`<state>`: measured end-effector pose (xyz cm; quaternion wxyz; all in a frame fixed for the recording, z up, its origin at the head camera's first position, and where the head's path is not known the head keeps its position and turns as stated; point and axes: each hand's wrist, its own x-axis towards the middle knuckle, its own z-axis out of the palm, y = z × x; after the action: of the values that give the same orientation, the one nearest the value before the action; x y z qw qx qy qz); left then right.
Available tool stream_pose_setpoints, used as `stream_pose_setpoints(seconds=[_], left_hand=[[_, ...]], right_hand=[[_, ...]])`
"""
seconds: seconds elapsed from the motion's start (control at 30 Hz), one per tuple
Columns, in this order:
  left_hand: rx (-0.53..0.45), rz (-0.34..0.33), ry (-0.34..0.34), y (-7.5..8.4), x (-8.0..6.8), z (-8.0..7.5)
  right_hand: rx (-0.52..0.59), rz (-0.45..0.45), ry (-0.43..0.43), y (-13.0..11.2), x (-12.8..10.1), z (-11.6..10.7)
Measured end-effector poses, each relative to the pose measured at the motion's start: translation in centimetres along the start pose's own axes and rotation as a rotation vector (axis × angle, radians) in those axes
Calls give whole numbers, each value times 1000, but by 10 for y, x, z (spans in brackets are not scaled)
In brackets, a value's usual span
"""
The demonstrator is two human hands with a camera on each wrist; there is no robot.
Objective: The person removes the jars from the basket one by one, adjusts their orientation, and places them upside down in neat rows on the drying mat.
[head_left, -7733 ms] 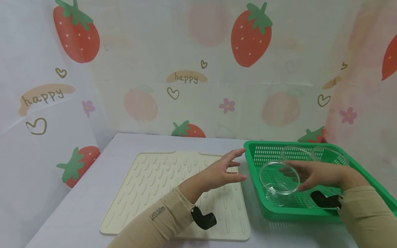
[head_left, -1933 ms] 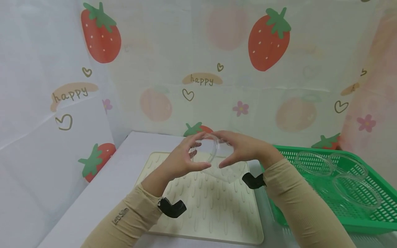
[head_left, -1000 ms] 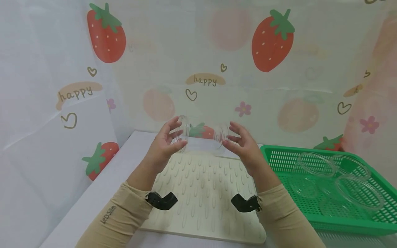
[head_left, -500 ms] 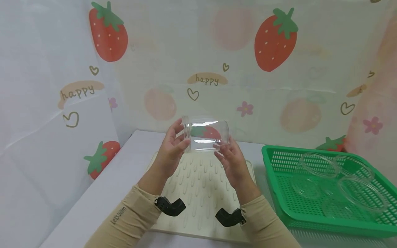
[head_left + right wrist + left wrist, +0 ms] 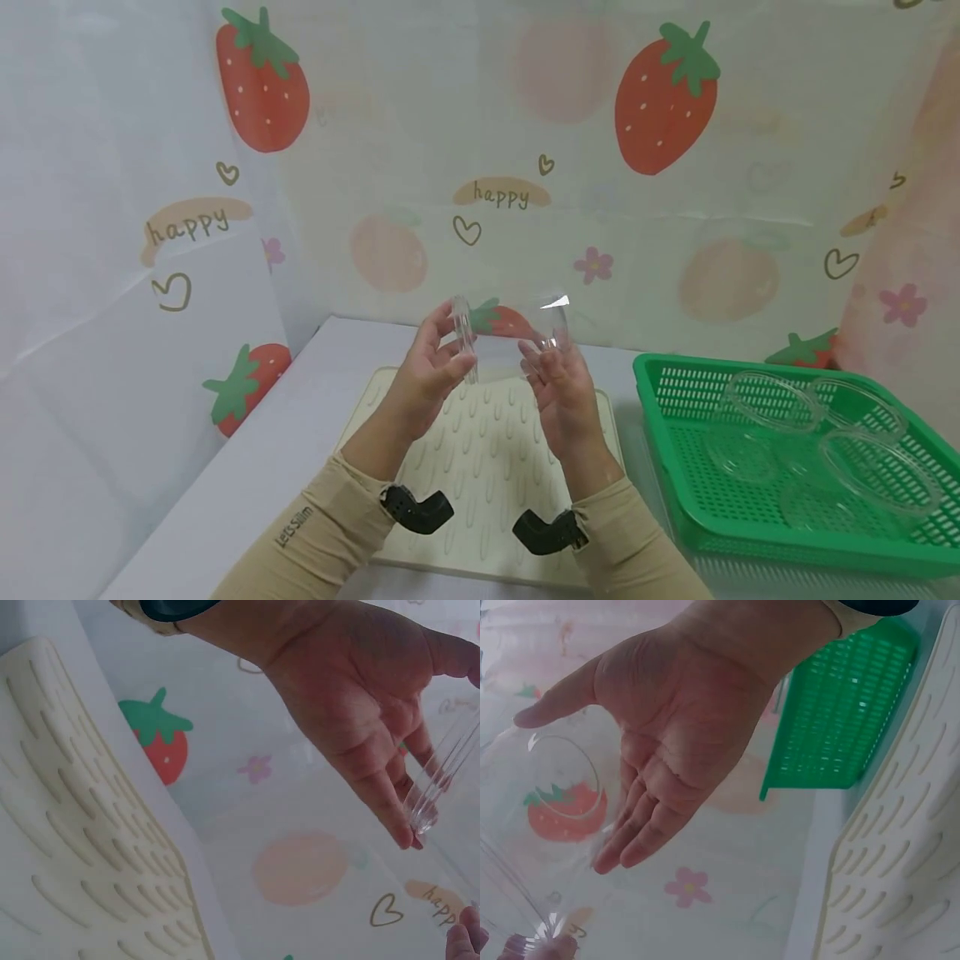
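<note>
A clear, round jar (image 5: 555, 321) lies sideways in the air above the far part of a cream ridged mat (image 5: 487, 467). My left hand (image 5: 431, 375) grips its ridged rim end between thumb and fingers. At the opposite, rounded base end, my right hand (image 5: 562, 396) holds it from below. Across from the left wrist camera, the right hand (image 5: 682, 720) shows its palm, thumb and fingers spread about the base. In the right wrist view, the left hand (image 5: 352, 697) has its fingers at the ridged rim (image 5: 442, 780).
To the right of the mat stands a green slotted basket (image 5: 652, 433) holding several clear round vessels (image 5: 742, 454). A white tabletop (image 5: 247, 483) surrounds the mat. Strawberry-print sheeting (image 5: 480, 125) rises behind and at both sides.
My right hand has lifted a jar from the basket, and both hands now hold it sideways over the mat. In the last second the right hand shifted lower under the base; the jar dipped slightly.
</note>
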<state>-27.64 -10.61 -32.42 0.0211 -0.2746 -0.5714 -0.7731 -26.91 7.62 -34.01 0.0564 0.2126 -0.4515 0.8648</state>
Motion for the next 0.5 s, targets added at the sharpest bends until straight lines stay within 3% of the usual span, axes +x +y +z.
stream_pose_setpoints(seconds=[0.23,0.5], left_hand=[[12,-31,-53,-4,-2,0],[40,-95,-96,-8,-4,-1]], right_hand=[[41,-81,-11,-5,4,-3],[38,-70,21,-11,4,-4]])
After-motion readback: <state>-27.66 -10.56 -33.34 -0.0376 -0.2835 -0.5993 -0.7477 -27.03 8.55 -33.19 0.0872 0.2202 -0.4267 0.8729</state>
